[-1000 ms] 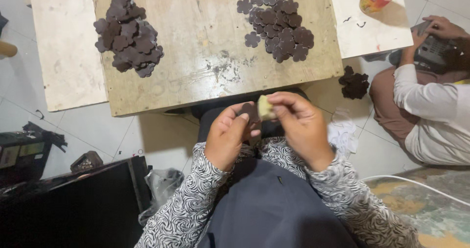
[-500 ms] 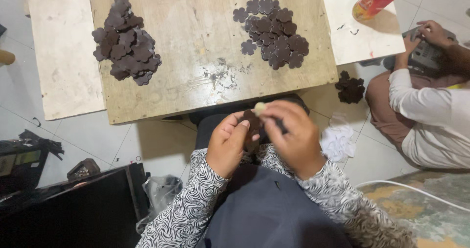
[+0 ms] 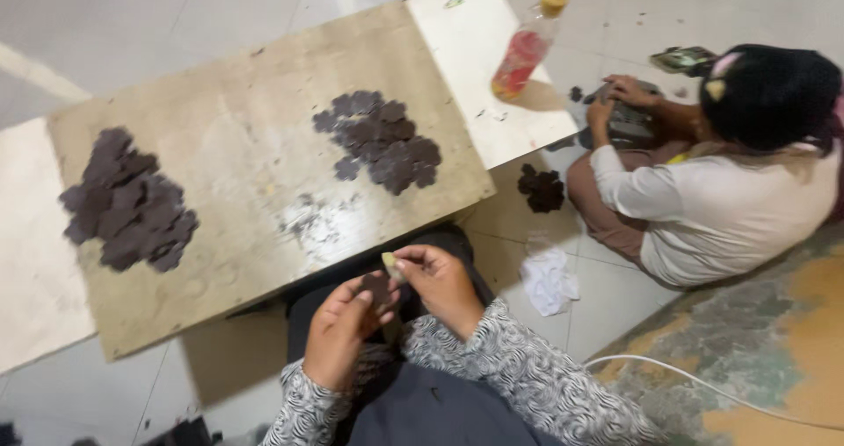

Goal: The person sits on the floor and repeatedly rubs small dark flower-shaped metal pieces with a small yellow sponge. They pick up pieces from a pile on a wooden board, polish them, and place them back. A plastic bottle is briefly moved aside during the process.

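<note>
Keep your left hand [image 3: 338, 336] pinched on the dark piece [image 3: 375, 288]; your right hand [image 3: 440, 283], closed on the yellow tool [image 3: 389, 266], works its edge above the table [image 3: 264, 182].

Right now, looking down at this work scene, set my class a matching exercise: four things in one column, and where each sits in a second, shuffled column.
Things:
1. bottle of red liquid
2. white cloth
3. single dark flower-shaped piece
4. left-hand pile of dark pieces

Places:
A. crumpled on the tiled floor
B. on the wooden board
C. on the white panel
D. between the left hand and right hand

Pairs: 1-C, 2-A, 3-D, 4-B
</note>
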